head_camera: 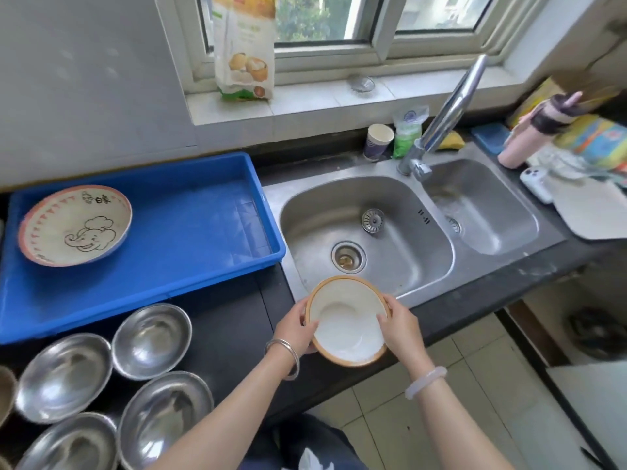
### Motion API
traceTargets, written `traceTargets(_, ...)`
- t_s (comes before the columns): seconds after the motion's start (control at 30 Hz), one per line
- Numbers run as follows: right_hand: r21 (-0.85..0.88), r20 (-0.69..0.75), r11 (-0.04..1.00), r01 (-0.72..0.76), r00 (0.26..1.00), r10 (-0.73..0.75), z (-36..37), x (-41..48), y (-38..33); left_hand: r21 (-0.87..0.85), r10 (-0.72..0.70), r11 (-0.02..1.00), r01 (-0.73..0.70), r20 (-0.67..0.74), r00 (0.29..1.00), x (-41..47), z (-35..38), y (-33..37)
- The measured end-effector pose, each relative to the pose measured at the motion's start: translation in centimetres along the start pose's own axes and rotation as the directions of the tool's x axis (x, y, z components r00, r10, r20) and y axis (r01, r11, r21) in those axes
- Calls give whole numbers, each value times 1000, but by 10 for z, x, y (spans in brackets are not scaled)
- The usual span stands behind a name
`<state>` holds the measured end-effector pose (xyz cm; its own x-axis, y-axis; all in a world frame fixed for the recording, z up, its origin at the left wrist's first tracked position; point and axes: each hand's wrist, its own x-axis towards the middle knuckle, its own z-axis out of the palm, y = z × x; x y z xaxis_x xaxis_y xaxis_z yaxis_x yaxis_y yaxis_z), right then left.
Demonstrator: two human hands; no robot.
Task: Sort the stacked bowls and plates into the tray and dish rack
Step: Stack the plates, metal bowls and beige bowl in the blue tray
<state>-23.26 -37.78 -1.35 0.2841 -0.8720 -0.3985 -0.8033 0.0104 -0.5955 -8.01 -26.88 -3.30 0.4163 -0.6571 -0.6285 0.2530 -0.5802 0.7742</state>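
– Bowl [347, 320] with the white inside and tan rim: where did we have it?

– Between both our hands, over the near edge of the sink [407, 232], tilted so its inside faced us. We could not tell whether its underside touched anything.

– And the grip?

– Our left hand [295, 329] clasped the left side, its fingers [307, 320] curled over the rim. Our right hand [398, 329] grasped the right side, thumb lying inside the rim. We wore a silver bangle [283, 357] on the left wrist and a pale bangle [425, 381] on the right.

– What lay to the left of us?

– The dark tabletop [230, 317], with the blue tray [186, 232] at its back. One patterned plate [74, 225] with an elephant drawing sat in the tray's far-left part. In front of the tray we saw four steel bowls, all upright and close together: one nearest the tray [151, 340], one to its left [64, 378], one nearer us [168, 418], and one at the lower edge [73, 442].

– Farther out?

– The sink had a second basin [481, 205] on the right, and the tap [451, 110] rose between the two. A paper cup [379, 142] stood behind the sink, just left of the tap's base. A flour bag [244, 45] leaned upright on the window sill. A pink bottle [529, 134] and a white phone [536, 184] were at the far right.
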Motion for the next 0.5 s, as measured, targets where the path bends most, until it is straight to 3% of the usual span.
traceTargets(0.27,56,-18,997,54,998,-53,5,4,-24,7,23,1000,-22,-89,996,-3,-32,12)
traceTargets(0.5,285,51,951,121,989,-142,25,10,-96,-261,50,958,-116,-247,968,-17,-110,35)
